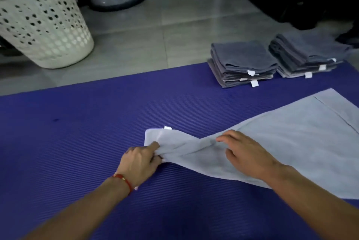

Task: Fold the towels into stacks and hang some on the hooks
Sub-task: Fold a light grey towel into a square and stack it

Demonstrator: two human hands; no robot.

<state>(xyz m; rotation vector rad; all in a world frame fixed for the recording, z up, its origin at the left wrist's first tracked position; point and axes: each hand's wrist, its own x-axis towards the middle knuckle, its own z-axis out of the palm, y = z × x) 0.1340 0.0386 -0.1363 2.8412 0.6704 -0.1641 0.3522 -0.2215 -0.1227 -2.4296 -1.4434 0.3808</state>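
Towel [281,142] bunched in left grip [139,160]

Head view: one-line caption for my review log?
Left hand grips light grey towel on purple mat; right hand rests on it.

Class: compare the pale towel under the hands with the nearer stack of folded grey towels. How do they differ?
The pale towel is one light sheet, unfolded and twisted; the nearer stack holds several darker towels, folded square. The left hand grips the pale towel; nothing touches the stack. Both lie on the purple mat and carry white tags.
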